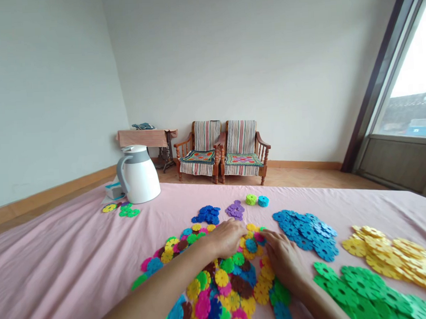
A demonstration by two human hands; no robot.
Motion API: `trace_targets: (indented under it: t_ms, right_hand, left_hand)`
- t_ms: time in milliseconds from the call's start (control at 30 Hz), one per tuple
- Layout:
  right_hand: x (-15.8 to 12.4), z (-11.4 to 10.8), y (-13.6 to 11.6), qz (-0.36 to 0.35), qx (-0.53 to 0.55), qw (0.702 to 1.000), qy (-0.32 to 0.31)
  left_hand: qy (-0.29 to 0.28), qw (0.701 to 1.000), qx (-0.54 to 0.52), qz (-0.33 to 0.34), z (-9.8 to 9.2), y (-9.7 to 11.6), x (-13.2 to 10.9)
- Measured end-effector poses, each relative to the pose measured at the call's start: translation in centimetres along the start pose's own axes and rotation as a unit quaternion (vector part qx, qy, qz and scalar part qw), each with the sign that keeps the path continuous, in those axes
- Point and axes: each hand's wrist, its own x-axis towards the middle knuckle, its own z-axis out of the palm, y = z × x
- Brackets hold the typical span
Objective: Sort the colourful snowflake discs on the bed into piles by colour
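Note:
A mixed pile of flower-shaped plastic discs (221, 278) in many colours lies in front of me. My left hand (229, 237) is over its far edge with fingers curled in; what they hold, if anything, is hidden. At the pile's right side, my right hand (284, 255) reaches in with fingers extended, fingertips beside a pink disc (259, 236). Just beyond my left hand are a purple disc heap (235, 209) and a dark blue heap (207, 215). A lime green stack (251, 199) stands next to a light blue stack (263, 201).
On the right lie blue discs (306, 231), green discs (366, 289) and yellow discs (396, 252). A white and grey jug (141, 180) stands at the back left, with a few green discs (129, 210) before it. Pink cloth (79, 261) covers the surface. Two wooden chairs (243, 153) stand beyond.

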Motion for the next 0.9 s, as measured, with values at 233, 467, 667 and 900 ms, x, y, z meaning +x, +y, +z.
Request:
trace_targets:
  t_ms: [233, 467, 667, 900]
  right_hand:
    - [-1.0, -0.9, -3.0, -0.106, 0.130, 0.984, -0.060]
    - [-1.0, -0.6, -3.1, -0.069, 0.148, 0.986, -0.025]
    - [-0.6, -0.9, -2.6, -0.028, 0.108, 0.994, -0.016]
    - [-0.8, -1.4, -3.0, -0.031, 0.085, 0.996, -0.006]
  left_hand:
    - [-0.013, 0.999, -0.039, 0.022, -2.5, -1.1, -4.0]
    - [0.051, 0.991, -0.100, -0.078, -3.8, -2.0, -7.0]
    - [0.084, 0.946, -0.278, -0.146, -3.1, -3.5, -7.8]
    - [0.175, 0.950, -0.188, -0.179, -2.2, -4.4, -7.9]
